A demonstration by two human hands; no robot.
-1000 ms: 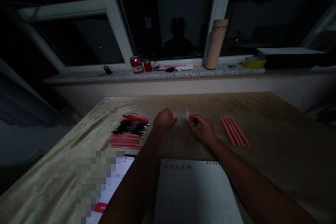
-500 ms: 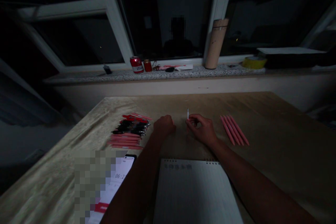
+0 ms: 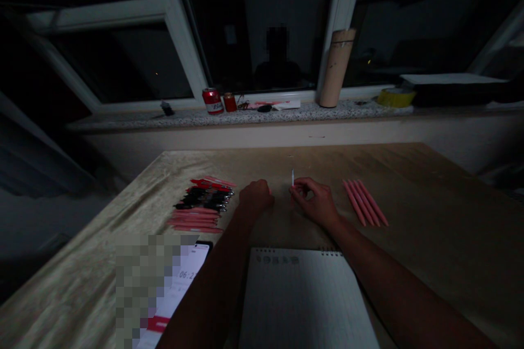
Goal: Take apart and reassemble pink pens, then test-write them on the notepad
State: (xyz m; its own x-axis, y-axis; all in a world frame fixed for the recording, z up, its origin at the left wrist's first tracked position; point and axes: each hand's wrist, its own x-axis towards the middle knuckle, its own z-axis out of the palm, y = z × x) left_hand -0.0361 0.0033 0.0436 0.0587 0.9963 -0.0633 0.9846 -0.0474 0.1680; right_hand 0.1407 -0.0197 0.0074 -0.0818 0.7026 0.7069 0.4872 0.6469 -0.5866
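Note:
My right hand (image 3: 313, 199) pinches a slim white pen refill (image 3: 292, 177) between thumb and fingers, its thin tip pointing up. To its left, my left hand (image 3: 256, 196) is closed over the table; a speck of pink shows at its fingertips, but what it holds is hidden. Beside the left hand lies a stack of pink, black and red pens (image 3: 202, 202). Several pink pens (image 3: 364, 203) are lined up side by side, slanted, to the right of my right hand. A spiral notepad (image 3: 305, 294) with pencil-like scribbles along its top lies below both hands.
A lit phone (image 3: 184, 278) showing a timer lies at the left, partly behind my left forearm. On the stone windowsill (image 3: 184, 119) stand a red can (image 3: 213, 101), a smaller red can (image 3: 230, 102), a tall tan cylinder (image 3: 338, 68) and yellow tape (image 3: 396, 98).
Almost nothing differs. Both hands stay in the same place and the refill is still held upright.

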